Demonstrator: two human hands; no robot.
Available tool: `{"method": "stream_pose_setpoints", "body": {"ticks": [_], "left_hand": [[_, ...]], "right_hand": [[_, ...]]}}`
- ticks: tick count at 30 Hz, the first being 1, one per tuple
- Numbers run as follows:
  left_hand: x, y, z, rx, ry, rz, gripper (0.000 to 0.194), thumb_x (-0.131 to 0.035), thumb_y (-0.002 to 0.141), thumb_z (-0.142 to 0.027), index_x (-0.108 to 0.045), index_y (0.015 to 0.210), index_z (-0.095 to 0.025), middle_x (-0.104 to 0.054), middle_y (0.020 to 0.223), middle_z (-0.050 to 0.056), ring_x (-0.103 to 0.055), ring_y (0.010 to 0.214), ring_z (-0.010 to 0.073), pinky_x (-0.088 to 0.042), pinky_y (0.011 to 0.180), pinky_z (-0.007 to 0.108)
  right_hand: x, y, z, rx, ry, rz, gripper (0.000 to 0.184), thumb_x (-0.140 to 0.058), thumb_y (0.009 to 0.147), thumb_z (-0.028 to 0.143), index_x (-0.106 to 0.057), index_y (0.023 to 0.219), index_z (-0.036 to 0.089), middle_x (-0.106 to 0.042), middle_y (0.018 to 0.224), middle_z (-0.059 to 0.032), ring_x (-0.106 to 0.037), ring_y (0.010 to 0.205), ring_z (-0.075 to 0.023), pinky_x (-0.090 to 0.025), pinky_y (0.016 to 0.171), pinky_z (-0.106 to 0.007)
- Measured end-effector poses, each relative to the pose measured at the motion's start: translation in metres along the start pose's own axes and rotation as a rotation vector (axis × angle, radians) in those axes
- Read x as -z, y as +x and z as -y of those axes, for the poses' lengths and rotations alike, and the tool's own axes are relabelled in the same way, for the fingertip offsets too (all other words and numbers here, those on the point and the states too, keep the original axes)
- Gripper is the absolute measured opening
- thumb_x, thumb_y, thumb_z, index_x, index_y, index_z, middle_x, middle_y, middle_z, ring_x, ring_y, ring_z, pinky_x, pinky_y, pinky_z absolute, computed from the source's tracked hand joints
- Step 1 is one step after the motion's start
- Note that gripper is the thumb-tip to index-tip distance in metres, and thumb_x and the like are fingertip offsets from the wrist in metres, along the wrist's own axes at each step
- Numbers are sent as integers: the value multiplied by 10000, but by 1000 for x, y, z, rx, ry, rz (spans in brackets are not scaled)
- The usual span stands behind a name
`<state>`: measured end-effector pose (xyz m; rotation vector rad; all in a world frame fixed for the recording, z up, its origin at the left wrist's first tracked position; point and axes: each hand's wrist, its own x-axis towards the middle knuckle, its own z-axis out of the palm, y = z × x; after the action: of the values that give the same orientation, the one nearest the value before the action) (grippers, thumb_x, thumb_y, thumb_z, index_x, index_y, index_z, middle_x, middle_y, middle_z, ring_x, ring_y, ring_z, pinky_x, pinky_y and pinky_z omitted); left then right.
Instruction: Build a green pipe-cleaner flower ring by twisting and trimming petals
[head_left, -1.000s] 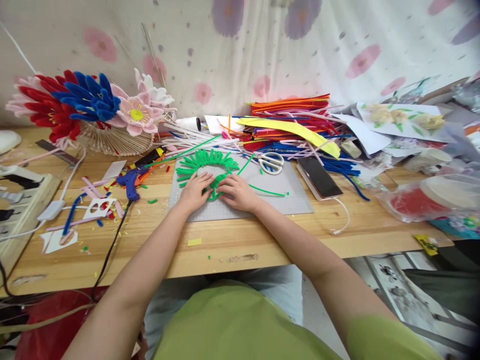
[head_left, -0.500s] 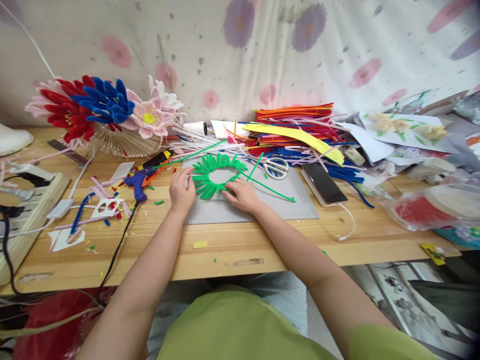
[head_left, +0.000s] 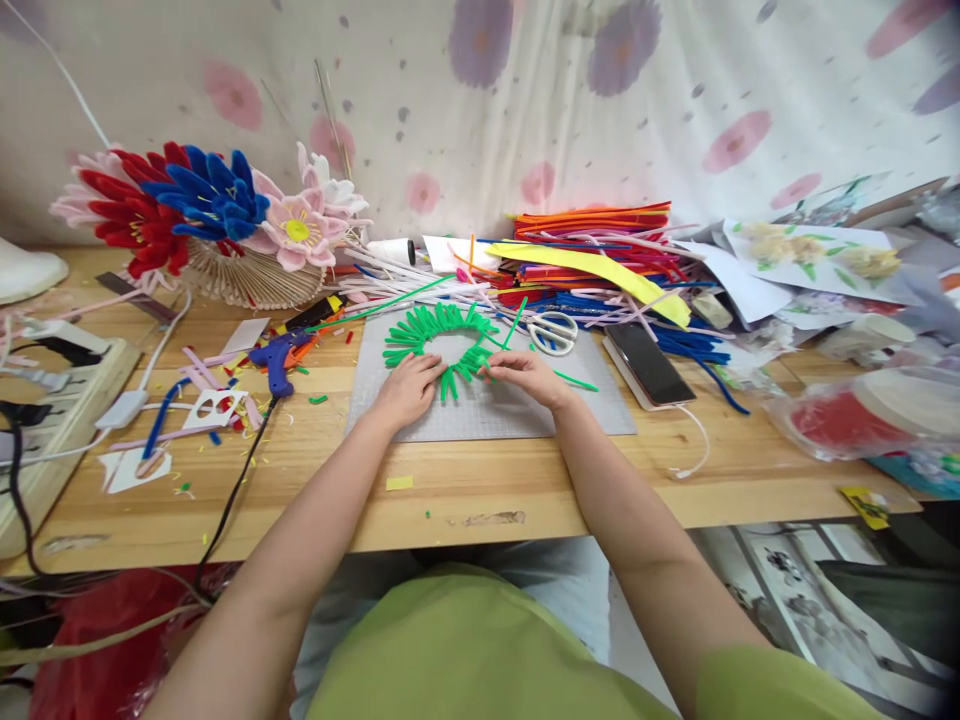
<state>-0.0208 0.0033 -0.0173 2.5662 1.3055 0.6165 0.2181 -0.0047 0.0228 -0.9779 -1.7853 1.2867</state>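
Note:
A green pipe-cleaner ring (head_left: 409, 330) with many looped petals lies on the grey cutting mat (head_left: 600, 425). My left hand (head_left: 411, 391) is closed on its lower left edge, covering some loops. At the lower right of the ring, my right hand (head_left: 531, 377) pinches the loops between thumb and fingers. A loose green pipe-cleaner stem (head_left: 576, 381) runs out behind my right hand to the right. White-handled scissors (head_left: 553, 334) lie on the mat just beyond that hand.
A blue glue gun (head_left: 277, 362) lies left of the mat among scraps. Behind are bundled pipe cleaners (head_left: 592, 222) and a yellow strip (head_left: 600, 277). A phone (head_left: 651, 365) lies right. Fuzzy flowers (head_left: 217, 195) stand back left, near a power strip (head_left: 82, 430).
My left hand has moved right, from the ring's left side to its lower edge. My right hand has shifted right along the ring, with the lower loops now pointing toward me.

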Motion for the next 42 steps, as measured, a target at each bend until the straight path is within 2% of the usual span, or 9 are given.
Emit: {"method": "stream_pose_setpoints", "body": {"ticks": [3, 7, 10, 18, 24, 26, 31, 35, 42], "left_hand": [[5, 0, -8, 18, 48, -87, 391, -445, 766, -125, -643, 1098, -182, -598, 1236, 70, -501, 1184, 217, -299, 1080, 442], [9, 2, -28, -34, 36, -238, 351, -530, 737, -179, -619, 1077, -170, -605, 1180, 84, -521, 1111, 233, -379, 998, 411], [4, 5, -40, -92, 13, -210, 307, -570, 763, -285, -587, 1046, -165, -617, 1077, 97, -544, 1031, 234, -430, 900, 376], [-8, 10, -45, -36, 122, -100, 293, -546, 802, -423, -577, 942, -168, -613, 913, 90, -547, 906, 243, -425, 778, 361], [-7, 10, -47, -4, 152, -74, 163, -559, 785, -329, -606, 863, -193, -602, 880, 84, -541, 901, 244, -411, 759, 364], [-8, 10, -47, 6, 141, -85, 143, -553, 785, -306, -612, 851, -193, -605, 872, 84, -545, 895, 240, -409, 757, 359], [-7, 10, -43, 180, -63, -233, 188, -457, 849, -286, -610, 810, -184, -625, 799, 57, -563, 802, 191, -409, 725, 310], [-6, 12, -36, 413, -302, -327, 196, -475, 836, -312, -595, 756, -180, -616, 707, 21, -545, 672, 149, -397, 630, 263], [-6, 13, -33, 414, -443, -325, 251, -448, 843, -324, -580, 687, -180, -638, 695, 22, -565, 674, 150, -414, 640, 265]], "right_hand": [[0, -1, 1, -37, 90, -66, 209, -610, 741, 386, -562, 790, 189, -628, 659, 19, -588, 686, -120, -445, 743, -287], [-15, 3, -7, -100, 100, -33, 247, -599, 723, 373, -479, 865, 210, -632, 651, 26, -582, 580, -116, -430, 549, -243], [-29, 6, -12, -128, 67, -40, 240, -578, 728, 370, -437, 851, 220, -610, 664, 36, -560, 520, -106, -392, 459, -220], [-35, 8, -19, -49, -179, -220, 307, -494, 801, 468, -455, 661, 197, -489, 537, 52, -448, 486, -78, -356, 484, -216], [-35, 11, -24, -98, -60, -171, 177, -482, 787, 372, -459, 870, 218, -546, 574, 68, -488, 442, -84, -386, 475, -222], [-34, 11, -24, -74, -58, -168, 150, -476, 786, 361, -441, 830, 221, -538, 598, 61, -481, 466, -82, -387, 481, -220], [-30, 9, -20, 66, -309, -249, 154, -466, 760, 302, -416, 651, 205, -442, 601, 36, -425, 581, -100, -362, 567, -234], [-32, 8, -16, 140, -451, -154, 116, -448, 719, 240, -423, 616, 193, -464, 617, 19, -422, 612, -107, -337, 597, -238], [-36, 7, -11, 117, -563, -113, 101, -452, 694, 203, -433, 595, 188, -482, 605, 19, -431, 598, -104, -317, 585, -229]]}}
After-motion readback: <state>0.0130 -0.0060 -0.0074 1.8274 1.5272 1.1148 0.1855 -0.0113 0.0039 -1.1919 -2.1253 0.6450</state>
